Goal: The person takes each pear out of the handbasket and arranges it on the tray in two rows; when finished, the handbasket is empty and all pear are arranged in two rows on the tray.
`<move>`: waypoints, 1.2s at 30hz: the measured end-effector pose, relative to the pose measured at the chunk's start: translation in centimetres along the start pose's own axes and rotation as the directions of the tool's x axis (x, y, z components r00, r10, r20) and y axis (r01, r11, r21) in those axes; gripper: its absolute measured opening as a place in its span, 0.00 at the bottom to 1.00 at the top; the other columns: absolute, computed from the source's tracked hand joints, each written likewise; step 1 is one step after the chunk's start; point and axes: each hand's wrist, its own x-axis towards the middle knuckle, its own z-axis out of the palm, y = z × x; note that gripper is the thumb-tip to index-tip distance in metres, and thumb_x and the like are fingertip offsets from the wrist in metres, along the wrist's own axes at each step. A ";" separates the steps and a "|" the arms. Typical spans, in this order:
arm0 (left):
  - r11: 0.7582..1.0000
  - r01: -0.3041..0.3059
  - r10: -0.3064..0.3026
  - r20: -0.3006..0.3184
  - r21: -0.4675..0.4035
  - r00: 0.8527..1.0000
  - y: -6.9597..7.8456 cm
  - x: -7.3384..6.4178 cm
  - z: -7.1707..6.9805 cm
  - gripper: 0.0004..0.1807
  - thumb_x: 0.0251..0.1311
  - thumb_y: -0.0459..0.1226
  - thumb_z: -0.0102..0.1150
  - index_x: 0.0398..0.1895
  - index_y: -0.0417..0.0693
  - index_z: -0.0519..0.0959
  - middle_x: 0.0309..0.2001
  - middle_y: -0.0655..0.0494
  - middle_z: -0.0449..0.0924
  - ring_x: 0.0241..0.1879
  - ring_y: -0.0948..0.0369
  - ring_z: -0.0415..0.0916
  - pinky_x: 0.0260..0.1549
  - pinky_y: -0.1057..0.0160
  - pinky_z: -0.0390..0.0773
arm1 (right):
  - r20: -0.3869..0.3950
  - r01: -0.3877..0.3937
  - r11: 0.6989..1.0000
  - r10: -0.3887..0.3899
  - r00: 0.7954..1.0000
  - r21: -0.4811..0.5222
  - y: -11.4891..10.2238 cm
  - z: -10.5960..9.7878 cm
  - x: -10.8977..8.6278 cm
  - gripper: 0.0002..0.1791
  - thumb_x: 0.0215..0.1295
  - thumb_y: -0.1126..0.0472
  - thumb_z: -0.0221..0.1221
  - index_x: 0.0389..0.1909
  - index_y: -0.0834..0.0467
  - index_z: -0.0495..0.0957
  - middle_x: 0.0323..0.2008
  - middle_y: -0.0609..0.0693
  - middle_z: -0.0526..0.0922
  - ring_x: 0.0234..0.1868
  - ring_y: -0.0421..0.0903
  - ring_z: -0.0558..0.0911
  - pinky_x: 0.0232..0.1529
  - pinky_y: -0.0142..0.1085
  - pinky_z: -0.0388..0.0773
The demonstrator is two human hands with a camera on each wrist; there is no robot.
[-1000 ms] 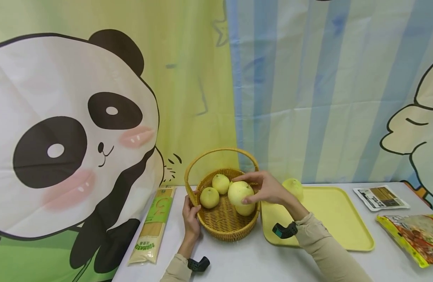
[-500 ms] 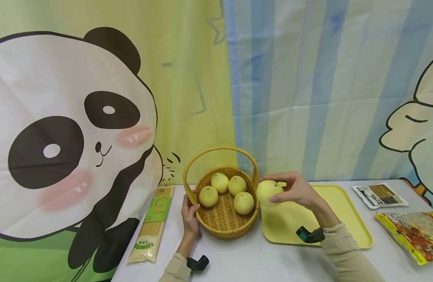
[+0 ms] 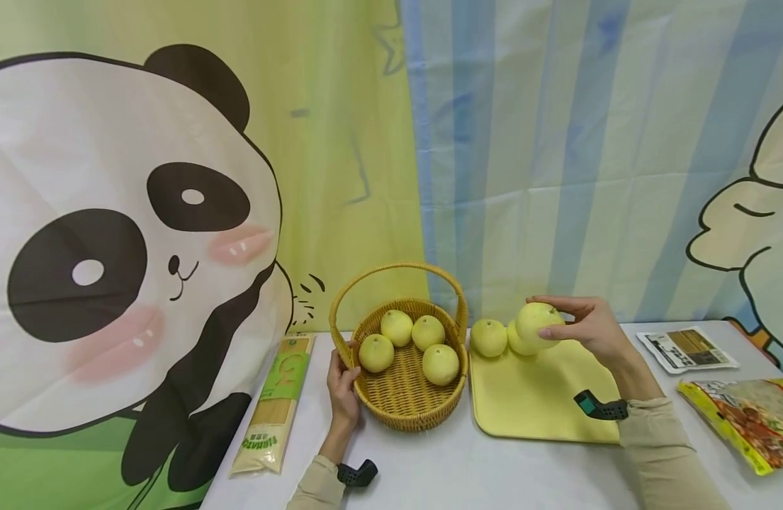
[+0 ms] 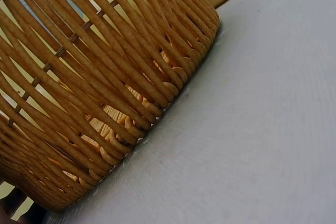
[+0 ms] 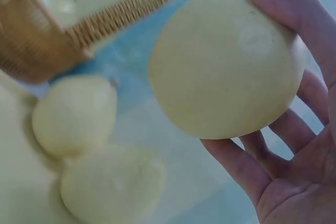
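Holding on with curled fingers (image 5: 236,165), right hand (image 3: 589,329) brings a pale fruit (image 3: 538,324) over the yellow tray (image 3: 538,425)

Thumb and fingers grasp the round, greenish-yellow piece from its sides, raised above the tray's far left portion, well clear of the basket (image 3: 409,423). Half a second earlier it was beside the basket's right edge; a second earlier, above the basket itself. The crossing suggests fruit is being shifted from basket to tray, with this piece past the carry but not yet set down. Two fruit (image 3: 489,338) lie on the tray near its far left corner, seeming to touch each other in the right wrist view. In the head view the held piece partly covers one of them; there is a gap between them in the wrist view.

Across from it, the left hand (image 3: 344,389) grips the basket's left side by the foot of its tall handle (image 3: 400,266), presumably to steady it. Four fruit (image 3: 396,328) remain inside, so the job appears under halfway done.

Farther out on the white surface (image 3: 423,474) lie a long pasta packet (image 3: 279,404) to the left and, beyond the tray at right, a flat sealed pack (image 3: 687,349) and a bright food bag (image 3: 748,421). Behind hangs a panda-print curtain (image 3: 104,156).
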 end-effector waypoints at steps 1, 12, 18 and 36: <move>1.000 -0.001 0.001 -0.001 -0.002 1.000 0.0 0.0 0.0 0.32 0.59 0.29 0.43 0.69 0.35 0.71 0.66 0.39 0.75 0.68 0.56 0.73 0.63 0.73 0.72 | -0.019 -0.008 1.000 0.008 1.000 -0.012 0.2 -0.5 -0.2 0.31 0.60 0.78 0.69 0.66 0.73 0.77 0.58 0.41 0.89 0.61 0.34 0.84 0.46 0.30 0.85; 1.000 0.007 -0.007 0.003 0.017 1.000 -0.2 0.0 -0.2 0.31 0.59 0.29 0.43 0.70 0.38 0.71 0.67 0.40 0.74 0.68 0.59 0.73 0.63 0.74 0.71 | -0.187 -0.252 0.938 0.210 0.960 -0.240 3.5 -4.1 -1.7 0.32 0.67 0.58 0.72 0.71 0.60 0.78 0.54 0.28 0.87 0.61 0.22 0.71 0.71 0.49 0.69; 1.000 0.007 -0.007 0.000 0.003 1.000 -0.1 0.0 -0.1 0.32 0.59 0.29 0.42 0.70 0.35 0.70 0.67 0.39 0.74 0.69 0.55 0.72 0.64 0.74 0.70 | -0.208 -0.315 0.934 0.278 0.938 -0.170 6.0 -5.0 -2.4 0.34 0.69 0.54 0.71 0.72 0.61 0.76 0.51 0.23 0.86 0.58 0.18 0.72 0.52 0.19 0.74; 1.000 0.022 -0.022 0.006 -0.005 1.000 0.1 0.1 -0.1 0.30 0.60 0.30 0.44 0.68 0.37 0.72 0.67 0.40 0.75 0.67 0.58 0.73 0.63 0.72 0.72 | -0.191 -0.301 0.905 0.253 0.949 -0.299 8.9 -5.7 -2.5 0.35 0.71 0.52 0.69 0.75 0.59 0.73 0.58 0.25 0.83 0.57 0.14 0.72 0.48 0.20 0.75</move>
